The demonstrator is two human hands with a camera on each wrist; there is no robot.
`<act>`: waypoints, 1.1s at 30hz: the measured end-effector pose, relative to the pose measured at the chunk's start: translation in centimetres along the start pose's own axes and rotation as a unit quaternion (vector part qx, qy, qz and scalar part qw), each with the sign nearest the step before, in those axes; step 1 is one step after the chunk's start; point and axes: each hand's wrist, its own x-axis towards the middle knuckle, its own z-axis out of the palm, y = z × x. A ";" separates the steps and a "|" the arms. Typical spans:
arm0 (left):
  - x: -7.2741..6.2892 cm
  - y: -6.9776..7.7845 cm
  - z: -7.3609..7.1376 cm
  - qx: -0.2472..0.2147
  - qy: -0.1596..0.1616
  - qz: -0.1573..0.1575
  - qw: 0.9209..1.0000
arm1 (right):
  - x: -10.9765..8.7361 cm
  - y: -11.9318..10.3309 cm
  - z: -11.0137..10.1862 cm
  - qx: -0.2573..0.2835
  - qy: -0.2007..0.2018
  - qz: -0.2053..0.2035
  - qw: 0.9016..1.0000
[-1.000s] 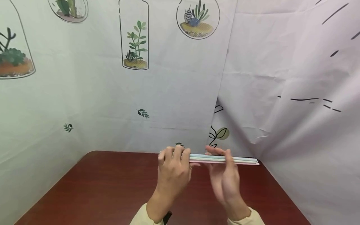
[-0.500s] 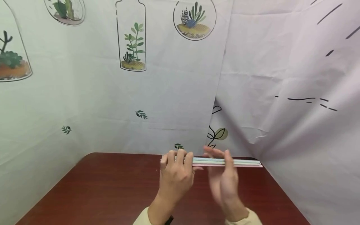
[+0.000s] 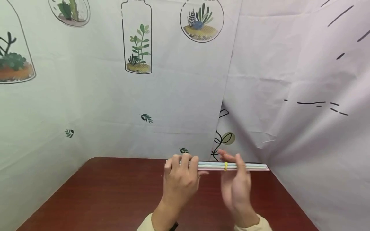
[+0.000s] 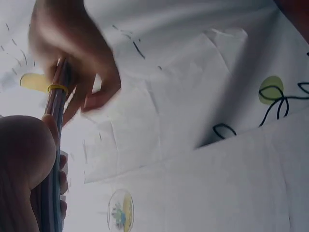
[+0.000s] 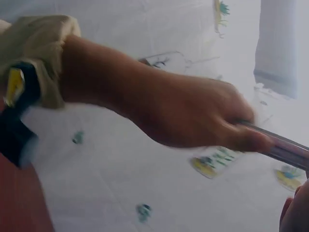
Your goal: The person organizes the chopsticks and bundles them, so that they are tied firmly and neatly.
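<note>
A bundle of long, thin pastel sticks (image 3: pixel 212 166), pale blue, green and pink, lies level above the table. My left hand (image 3: pixel 180 176) grips its left end, fingers over the top and thumb below. A yellow rubber band (image 3: pixel 226 166) circles the bundle just left of my right hand (image 3: pixel 237 186). That hand is around the right part, its thumb in front of the sticks and its fairly straight fingers behind, reaching above them. In the left wrist view the blurred right hand (image 4: pixel 79 53) overlaps the far stick ends, near the band (image 4: pixel 57 88).
A dark red table (image 3: pixel 115 192) spreads below both hands. White cloth (image 3: pixel 173 96) printed with plants in jars hangs behind and at both sides. In the right wrist view a dark strapped device (image 5: pixel 24 92) sits at the left cream sleeve (image 5: pixel 43 43).
The yellow rubber band has come into sight around the sticks. My right hand has shifted slightly right along the bundle, while the left hand keeps its grip.
</note>
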 end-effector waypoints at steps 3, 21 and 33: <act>0.1 0.6 -0.1 -0.003 0.017 0.006 1.000 | -0.9 1.3 0.9 -0.044 0.008 0.014 0.999; -0.3 -0.1 0.1 -0.001 -0.013 -0.006 1.000 | -0.7 0.6 0.2 -0.074 -0.041 0.011 0.996; -0.2 0.7 0.2 -0.009 0.002 0.002 1.000 | -1.2 1.6 0.3 -0.069 -0.124 0.057 0.988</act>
